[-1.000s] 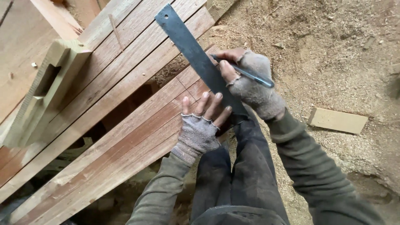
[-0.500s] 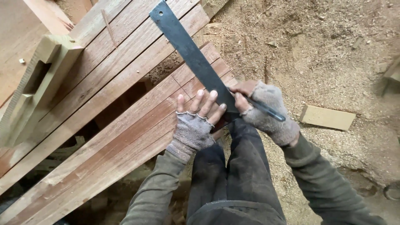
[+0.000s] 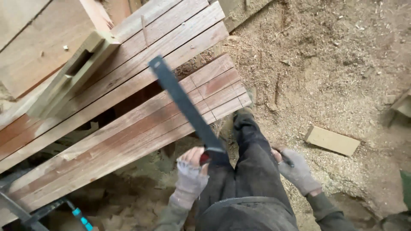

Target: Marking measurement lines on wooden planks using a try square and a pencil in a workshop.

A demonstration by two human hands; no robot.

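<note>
My left hand (image 3: 191,167), in a grey fingerless glove, grips the near end of a long dark metal square (image 3: 182,102) and holds it lifted, blurred, above a bundle of reddish wooden strips (image 3: 128,132). A pencil line crosses the strips near their right ends. My right hand (image 3: 295,171), also gloved, hangs beside my right thigh and holds a dark pen (image 3: 286,161). My dark trouser leg (image 3: 252,158) fills the space between both hands.
A second layer of reddish boards (image 3: 171,34) lies behind the strips. A pale green notched wooden block (image 3: 70,77) rests on them at left. A small offcut (image 3: 332,140) lies on the sawdust floor at right. A black tool with a teal tip (image 3: 79,212) shows bottom left.
The square has come up off the strips and back toward me in my left hand. My right hand with the pen dropped away from the strips to my side. The view shifted.
</note>
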